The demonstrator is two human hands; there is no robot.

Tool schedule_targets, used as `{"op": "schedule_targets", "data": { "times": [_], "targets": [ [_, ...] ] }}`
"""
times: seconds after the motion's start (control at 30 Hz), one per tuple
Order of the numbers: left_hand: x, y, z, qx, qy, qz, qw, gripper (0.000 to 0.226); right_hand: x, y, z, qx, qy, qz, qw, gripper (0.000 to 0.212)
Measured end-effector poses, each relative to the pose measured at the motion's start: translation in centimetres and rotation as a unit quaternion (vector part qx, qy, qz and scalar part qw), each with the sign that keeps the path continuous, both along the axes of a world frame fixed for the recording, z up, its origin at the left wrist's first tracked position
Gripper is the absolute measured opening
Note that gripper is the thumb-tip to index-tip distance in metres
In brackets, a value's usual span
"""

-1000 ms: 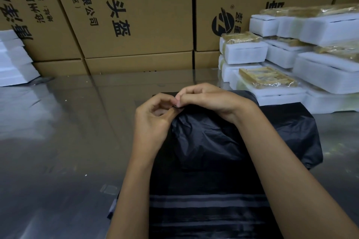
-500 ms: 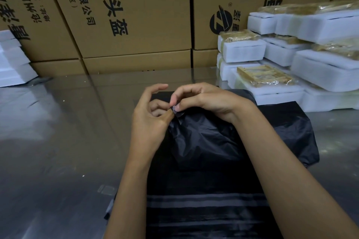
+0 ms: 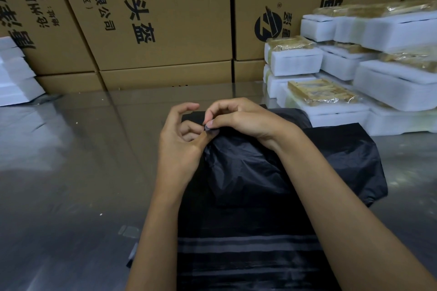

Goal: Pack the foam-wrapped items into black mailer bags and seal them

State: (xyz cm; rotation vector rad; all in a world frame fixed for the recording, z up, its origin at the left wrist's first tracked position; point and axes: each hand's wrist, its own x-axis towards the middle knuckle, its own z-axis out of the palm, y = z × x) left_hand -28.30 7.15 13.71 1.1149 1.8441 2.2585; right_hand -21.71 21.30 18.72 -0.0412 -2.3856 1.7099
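A black mailer bag (image 3: 255,172) lies bulging on the shiny table in front of me, on top of a stack of flat black bags with grey stripes (image 3: 248,250). My left hand (image 3: 179,144) and my right hand (image 3: 238,118) meet at the bag's far left edge. Both pinch a small bit of black film there between thumb and fingertips. The left index finger is lifted and curved above the pinch. What fills the bag is hidden.
Foam-wrapped items (image 3: 295,61) topped with yellowish plastic-covered parts are stacked at the right rear. Brown cartons (image 3: 165,19) with black print wall off the back. White foam pieces (image 3: 14,73) are stacked at the far left. The metal table (image 3: 71,172) stretches out to the left.
My left hand's fingers have opened up from a tight curl, the index finger rising, while both hands keep pinching at the same spot on the bag's edge.
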Motion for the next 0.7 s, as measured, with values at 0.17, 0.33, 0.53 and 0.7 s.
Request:
{"op": "schedule_targets", "data": {
  "times": [0.17,0.33,0.53,0.7],
  "targets": [
    [-0.28,-0.04,-0.24,-0.01,0.006,0.008,1.0,0.045,-0.42,-0.19,0.11,0.007,-0.022,-0.053,0.998,0.018],
    [-0.49,-0.12,-0.48,-0.021,0.004,0.018,1.0,0.039,-0.1,0.67,0.43,-0.007,-0.002,-0.104,0.995,0.015],
    [-0.41,0.07,-0.37,-0.008,-0.013,0.017,1.0,0.038,0.1,0.35,0.18,-0.011,-0.016,-0.073,0.997,0.009],
    [-0.3,0.11,-0.34,-0.016,-0.024,0.003,1.0,0.045,0.47,0.45,0.21,0.006,-0.023,-0.003,1.0,0.021]
  ]
}}
